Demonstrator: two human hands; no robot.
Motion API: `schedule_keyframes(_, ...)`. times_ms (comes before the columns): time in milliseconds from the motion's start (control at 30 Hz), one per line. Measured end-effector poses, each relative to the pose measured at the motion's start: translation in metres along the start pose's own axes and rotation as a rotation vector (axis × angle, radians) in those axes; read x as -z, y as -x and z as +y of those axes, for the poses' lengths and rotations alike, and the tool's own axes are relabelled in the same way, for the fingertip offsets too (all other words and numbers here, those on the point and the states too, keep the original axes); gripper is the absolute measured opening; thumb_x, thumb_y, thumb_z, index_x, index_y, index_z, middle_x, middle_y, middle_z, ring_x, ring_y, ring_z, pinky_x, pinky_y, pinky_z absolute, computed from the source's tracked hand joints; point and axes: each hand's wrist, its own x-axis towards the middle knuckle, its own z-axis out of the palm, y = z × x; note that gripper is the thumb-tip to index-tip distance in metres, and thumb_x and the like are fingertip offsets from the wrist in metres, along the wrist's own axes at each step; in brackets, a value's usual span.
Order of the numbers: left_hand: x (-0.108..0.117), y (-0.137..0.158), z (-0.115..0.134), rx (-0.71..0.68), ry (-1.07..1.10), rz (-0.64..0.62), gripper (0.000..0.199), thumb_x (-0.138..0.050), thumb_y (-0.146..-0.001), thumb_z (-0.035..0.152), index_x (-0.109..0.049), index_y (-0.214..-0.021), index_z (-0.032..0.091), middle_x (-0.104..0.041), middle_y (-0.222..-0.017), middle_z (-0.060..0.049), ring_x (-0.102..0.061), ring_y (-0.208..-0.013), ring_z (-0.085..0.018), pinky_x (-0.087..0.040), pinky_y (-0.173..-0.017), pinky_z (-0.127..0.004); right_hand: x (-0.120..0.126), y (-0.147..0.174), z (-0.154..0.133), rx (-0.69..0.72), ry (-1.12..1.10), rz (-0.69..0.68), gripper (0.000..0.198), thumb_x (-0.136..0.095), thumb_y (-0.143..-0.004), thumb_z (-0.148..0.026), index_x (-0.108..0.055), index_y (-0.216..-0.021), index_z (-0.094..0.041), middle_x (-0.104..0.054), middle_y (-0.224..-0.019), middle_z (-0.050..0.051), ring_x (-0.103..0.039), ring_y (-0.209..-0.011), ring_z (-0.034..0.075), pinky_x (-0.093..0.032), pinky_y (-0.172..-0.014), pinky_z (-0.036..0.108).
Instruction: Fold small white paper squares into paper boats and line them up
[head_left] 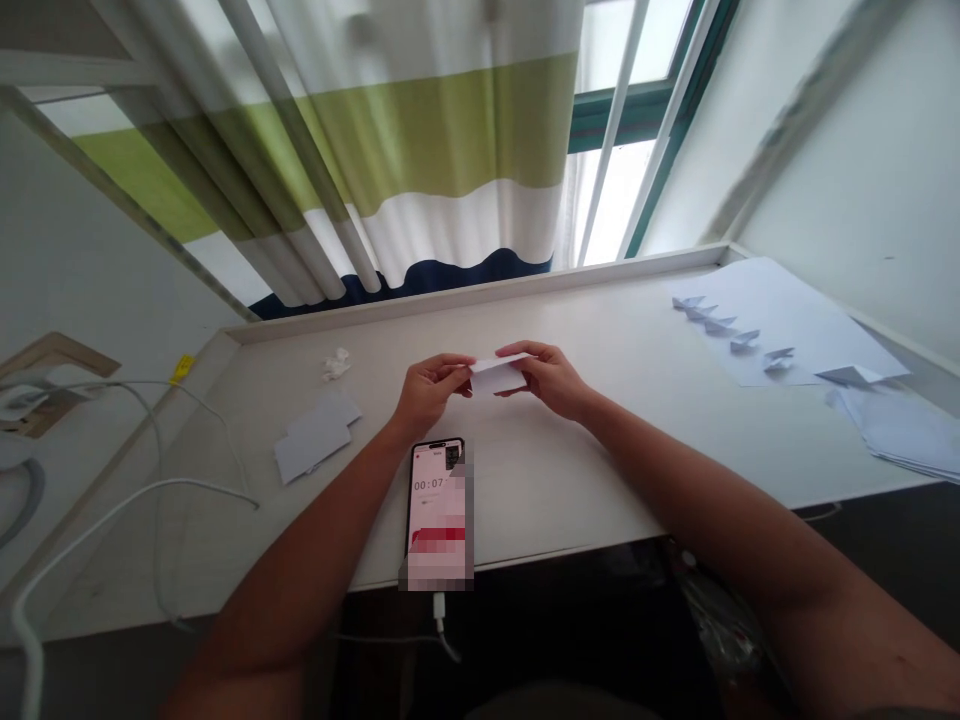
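Between my hands, above the middle of the white desk, I hold a small white piece of paper (499,377). My left hand (433,392) pinches its left edge between thumb and fingers. At the right edge, my right hand (546,378) grips it, the index finger lying along the top. The paper looks folded, though its far side is hidden. Just below my left hand lies a phone (436,510) with a timer on its screen, partly pixelated. Left of my left hand is a small stack of white paper pieces (316,437).
A crumpled bit of paper (337,364) lies at the back left. Several small folded paper shapes (720,327) form a row by a large white sheet (810,310) on the right. More paper sheets (904,430) overhang the right. White cables (142,490) run along the left.
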Motion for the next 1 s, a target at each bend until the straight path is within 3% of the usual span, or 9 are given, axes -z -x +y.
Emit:
schedule_keyframes(67, -0.001, 0.002, 0.002, -0.012, 0.028, 0.014, 0.023, -0.089, -0.076, 0.036, -0.084, -0.089, 0.018, -0.079, -0.080, -0.004, -0.071, -0.068, -0.015, -0.062, -0.069, -0.031, 0.002, 0.002, -0.005, -0.007, -0.004, -0.061, 0.018, -0.079, -0.089, -0.035, -0.080, -0.092, -0.017, -0.077, -0.106, 0.011, -0.077, -0.093, 0.025, -0.070, -0.082, 0.043)
schedule_keyframes(167, -0.002, 0.003, 0.005, -0.001, 0.043, 0.007, 0.018, -0.086, -0.078, 0.034, -0.083, -0.084, 0.017, -0.079, -0.084, -0.004, -0.070, -0.070, -0.014, -0.062, -0.069, -0.030, 0.003, 0.003, -0.009, -0.048, 0.015, -0.149, 0.024, -0.076, -0.093, -0.037, -0.080, -0.091, -0.013, -0.077, -0.098, 0.013, -0.077, -0.092, 0.025, -0.068, -0.087, 0.045)
schedule_keyframes(300, -0.002, 0.003, 0.003, -0.037, -0.011, -0.022, 0.023, -0.091, -0.074, 0.033, -0.079, -0.084, 0.016, -0.075, -0.077, -0.002, -0.067, -0.068, -0.012, -0.058, -0.066, -0.026, 0.006, 0.002, -0.008, -0.023, 0.108, -0.155, 0.040, -0.081, -0.092, -0.052, -0.080, -0.093, -0.011, -0.078, -0.095, 0.011, -0.073, -0.086, 0.019, -0.062, -0.077, 0.033)
schedule_keyframes(467, -0.003, 0.002, -0.002, -0.111, -0.079, -0.059, 0.035, -0.093, -0.074, 0.030, -0.074, -0.101, 0.017, -0.072, -0.072, 0.002, -0.066, -0.065, -0.012, -0.057, -0.065, -0.027, 0.009, 0.000, -0.004, 0.036, 0.212, -0.171, 0.044, -0.095, -0.079, -0.045, -0.074, -0.105, -0.018, -0.077, -0.084, 0.002, -0.066, -0.070, 0.014, -0.051, -0.062, 0.027)
schedule_keyframes(600, -0.004, 0.003, 0.002, -0.149, -0.125, -0.088, 0.040, -0.091, -0.079, 0.033, -0.071, -0.109, 0.017, -0.074, -0.077, 0.000, -0.068, -0.067, -0.013, -0.056, -0.064, -0.026, 0.007, 0.001, -0.002, 0.020, 0.316, -0.227, 0.039, -0.094, -0.081, -0.041, -0.078, -0.104, -0.015, -0.080, -0.090, 0.006, -0.072, -0.077, 0.017, -0.056, -0.069, 0.029)
schedule_keyframes(733, -0.004, 0.004, 0.008, -0.192, -0.123, -0.019, 0.048, -0.092, -0.079, 0.037, -0.071, -0.118, 0.019, -0.077, -0.088, -0.002, -0.072, -0.079, -0.015, -0.059, -0.073, -0.028, 0.003, 0.000, 0.000, 0.036, 0.178, -0.150, 0.040, -0.096, -0.079, -0.044, -0.072, -0.095, -0.017, -0.081, -0.088, 0.006, -0.075, -0.080, 0.018, -0.059, -0.075, 0.032)
schedule_keyframes(833, -0.005, 0.005, 0.007, -0.199, -0.179, -0.022, 0.040, -0.093, -0.076, 0.039, -0.078, -0.107, 0.018, -0.079, -0.093, -0.005, -0.073, -0.084, -0.017, -0.058, -0.074, -0.029, 0.001, -0.001, 0.000, 0.030, 0.064, -0.131, 0.047, -0.100, -0.073, -0.047, -0.069, -0.094, -0.019, -0.082, -0.087, 0.005, -0.077, -0.082, 0.020, -0.060, -0.080, 0.036)
schedule_keyframes(900, -0.006, 0.007, 0.004, -0.195, -0.251, -0.044, 0.028, -0.091, -0.078, 0.040, -0.081, -0.091, 0.018, -0.079, -0.087, -0.005, -0.070, -0.077, -0.016, -0.055, -0.068, -0.027, 0.001, 0.000, -0.002, 0.027, 0.059, -0.144, 0.048, -0.101, -0.072, -0.048, -0.070, -0.093, -0.019, -0.082, -0.088, 0.005, -0.076, -0.084, 0.020, -0.061, -0.084, 0.038)
schedule_keyframes(1000, -0.008, 0.008, 0.001, -0.225, -0.279, -0.039, 0.021, -0.087, -0.082, 0.039, -0.082, -0.082, 0.019, -0.078, -0.086, -0.004, -0.066, -0.075, -0.015, -0.048, -0.060, -0.026, 0.000, 0.001, -0.004, 0.017, 0.108, -0.173, 0.046, -0.100, -0.073, -0.050, -0.075, -0.093, -0.017, -0.081, -0.091, 0.005, -0.075, -0.088, 0.020, -0.061, -0.090, 0.040)
